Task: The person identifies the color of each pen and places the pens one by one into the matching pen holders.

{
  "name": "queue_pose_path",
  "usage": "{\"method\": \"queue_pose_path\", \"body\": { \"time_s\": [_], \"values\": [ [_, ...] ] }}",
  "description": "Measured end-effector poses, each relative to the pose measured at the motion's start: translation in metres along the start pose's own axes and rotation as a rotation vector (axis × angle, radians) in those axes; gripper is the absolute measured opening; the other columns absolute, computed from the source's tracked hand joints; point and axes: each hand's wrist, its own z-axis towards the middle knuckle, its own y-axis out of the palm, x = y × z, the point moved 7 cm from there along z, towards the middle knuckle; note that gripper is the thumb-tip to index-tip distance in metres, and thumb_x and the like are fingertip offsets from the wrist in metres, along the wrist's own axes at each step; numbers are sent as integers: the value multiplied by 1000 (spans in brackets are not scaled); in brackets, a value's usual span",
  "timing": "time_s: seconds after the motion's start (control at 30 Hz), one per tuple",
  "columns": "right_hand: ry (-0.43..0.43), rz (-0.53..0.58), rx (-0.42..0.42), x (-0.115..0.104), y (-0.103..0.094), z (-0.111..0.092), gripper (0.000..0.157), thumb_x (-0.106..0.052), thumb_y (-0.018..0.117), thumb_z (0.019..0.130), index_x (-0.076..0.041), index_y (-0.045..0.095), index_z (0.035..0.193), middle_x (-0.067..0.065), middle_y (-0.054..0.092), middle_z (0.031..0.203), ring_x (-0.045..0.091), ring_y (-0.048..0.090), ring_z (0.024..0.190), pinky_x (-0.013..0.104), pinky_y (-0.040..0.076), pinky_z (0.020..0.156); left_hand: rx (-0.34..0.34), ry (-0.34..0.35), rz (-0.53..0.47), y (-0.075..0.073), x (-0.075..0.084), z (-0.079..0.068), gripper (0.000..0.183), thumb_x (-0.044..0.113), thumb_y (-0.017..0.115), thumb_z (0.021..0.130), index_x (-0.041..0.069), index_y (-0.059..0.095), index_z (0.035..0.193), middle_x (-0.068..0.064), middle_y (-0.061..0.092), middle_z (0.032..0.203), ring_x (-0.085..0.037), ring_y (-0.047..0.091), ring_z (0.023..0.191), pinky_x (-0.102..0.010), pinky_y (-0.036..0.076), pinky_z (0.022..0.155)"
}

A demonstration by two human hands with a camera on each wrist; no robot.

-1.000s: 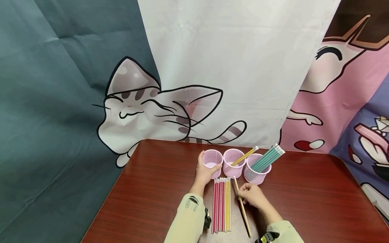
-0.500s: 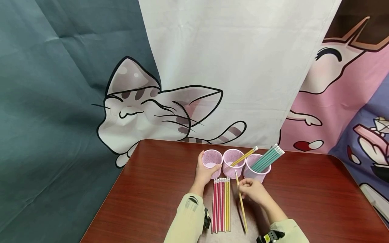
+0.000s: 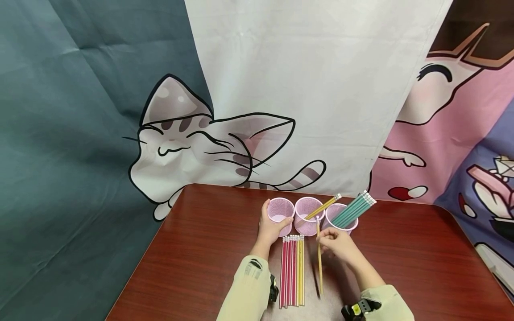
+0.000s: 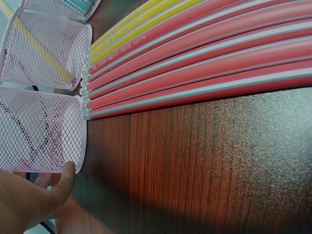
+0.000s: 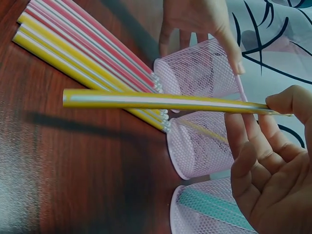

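My left hand (image 3: pixel 270 228) holds the leftmost pink mesh pencil cup (image 3: pixel 281 209) with its fingers round the side; no pencils show inside it. My right hand (image 3: pixel 336 243) pinches a yellow pencil (image 5: pixel 161 101) between thumb and fingers, raised off the table with its eraser end toward the cups. The middle mesh cup (image 3: pixel 304 226) has yellow pencils (image 3: pixel 327 205) leaning in it. In the right-hand mesh cup (image 3: pixel 330 229) stands a bunch of teal pencils (image 3: pixel 353 210). Red pencils (image 4: pixel 195 66) and a few yellow pencils (image 3: pixel 301 272) lie side by side in front of the cups.
The dark red wooden table (image 3: pixel 192 249) extends widely to both sides. Right behind its far edge hangs a cloth backdrop (image 3: pixel 313 89) with cartoon figures. All three cups stand in a row close to that edge.
My right hand has lifted the yellow pencil off the table and moved it forward toward the cups, turning it more upright in view. My left hand stays on its cup.
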Motion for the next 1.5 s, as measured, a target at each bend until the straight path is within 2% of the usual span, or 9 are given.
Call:
{"method": "queue_pose_path", "body": {
  "time_s": [0.23, 0.47, 0.6, 0.73, 0.9, 1.13, 1.27, 1.5],
  "values": [
    [-34, -11, 28, -11, -9, 4, 13, -1, 59, 80, 6, 54, 89, 7, 64, 67, 18, 62, 56, 25, 41, 43, -1, 2, 0, 0, 1, 0, 93, 25, 86, 63, 20, 33, 140, -10, 45, 136, -30, 46, 117, -47, 35, 97],
    [-87, 6, -5, -23, -16, 8, 21, -1, 59, 84, 11, 51, 99, 20, 67, 79, 18, 63, 59, 29, 47, 47, 1, 0, -5, -1, 0, -1, 94, 25, 86, 63, 20, 33, 140, -11, 44, 136, -31, 46, 117, -47, 35, 97],
    [-97, -15, 8, -31, -21, 10, 26, -4, 60, 85, 13, 53, 103, 20, 67, 80, 18, 64, 60, 31, 51, 50, -2, -1, -11, -1, 0, -1, 94, 25, 86, 63, 19, 33, 140, -10, 44, 137, -30, 45, 118, -46, 35, 98],
    [-99, -55, 47, -39, -28, 13, 25, -7, 61, 86, 11, 56, 101, 14, 68, 76, 17, 64, 61, 31, 51, 50, 3, 8, 0, -1, 0, -1, 94, 25, 86, 63, 18, 33, 140, -9, 43, 137, -30, 44, 118, -47, 34, 98],
    [-107, -60, 84, -52, -38, 18, 26, -11, 58, 89, 12, 56, 101, 12, 66, 75, 18, 65, 60, 32, 52, 50, 5, 13, 2, -1, 1, -1, 94, 25, 86, 63, 18, 33, 140, -10, 43, 137, -31, 45, 118, -47, 35, 97],
    [-90, -89, 160, -71, -49, 22, 37, -28, 59, 91, 8, 58, 101, 8, 65, 78, 19, 66, 63, 35, 53, 54, 1, 5, -10, -1, 0, -1, 93, 25, 86, 63, 20, 33, 139, -9, 44, 137, -31, 45, 118, -47, 35, 97],
    [-125, -89, 200, -83, -55, 24, 36, -26, 60, 90, 8, 59, 101, 7, 66, 78, 14, 66, 63, 33, 53, 54, 1, 5, -16, -1, 0, -1, 93, 25, 86, 62, 20, 33, 139, -10, 44, 136, -32, 45, 118, -47, 35, 97],
    [-216, -22, 315, -104, -69, 26, 29, -20, 64, 88, 7, 60, 96, -5, 62, 67, 9, 63, 59, 26, 51, 50, 1, -2, -21, -1, -2, -1, 94, 26, 86, 62, 21, 33, 140, -10, 44, 136, -32, 45, 117, -48, 35, 96]
  ]
}}
